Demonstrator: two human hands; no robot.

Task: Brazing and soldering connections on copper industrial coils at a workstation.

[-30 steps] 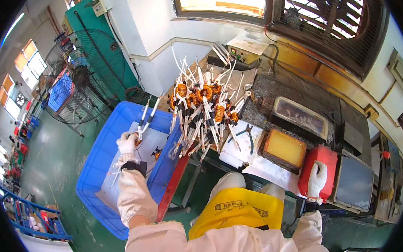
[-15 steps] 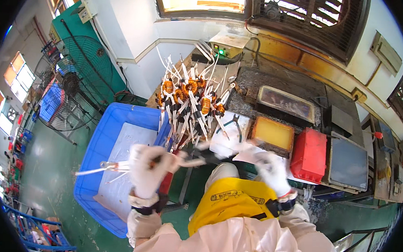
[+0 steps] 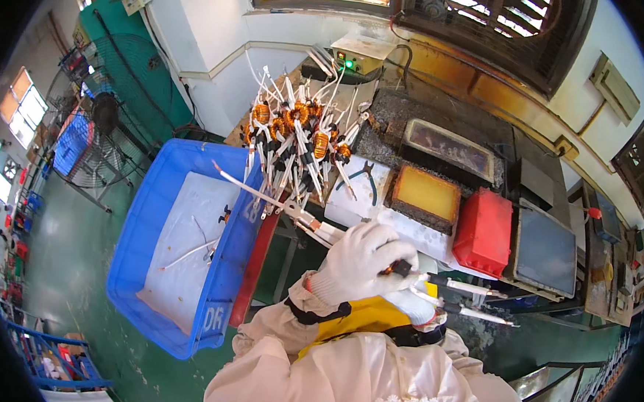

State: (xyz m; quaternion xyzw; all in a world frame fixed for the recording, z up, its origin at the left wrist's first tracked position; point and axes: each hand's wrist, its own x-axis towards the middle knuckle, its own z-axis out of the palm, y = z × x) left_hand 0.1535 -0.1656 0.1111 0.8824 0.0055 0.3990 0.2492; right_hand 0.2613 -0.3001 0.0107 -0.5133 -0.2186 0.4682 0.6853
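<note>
My left hand (image 3: 362, 264), in a white glove, is closed around a copper-wound coil (image 3: 400, 267) with long white-sleeved leads. Some leads (image 3: 292, 208) stretch up and left over the blue bin; two others (image 3: 471, 287), with black sleeving, stick out to the right. Just below and behind it, my gloved right hand (image 3: 413, 307) is closed on the same coil near those right-hand leads; most of its fingers are hidden. Ahead, a pile of similar coils (image 3: 297, 118) with tangled white leads covers the bench corner. A pair of pliers (image 3: 368, 180) lies beside the pile.
A blue bin (image 3: 128, 255) at left holds a coil with leads on a white sheet. Along the bench stand a tray of yellow material (image 3: 426, 194), a glass-topped box (image 3: 449, 151), a red container (image 3: 484, 233) and a lit control box (image 3: 360, 58). A fan (image 3: 102, 114) stands far left.
My left hand has moved right, from beside the bin to in front of my body, bringing the coil along. The right hand has come down and left to meet it. My view has shifted slightly.
</note>
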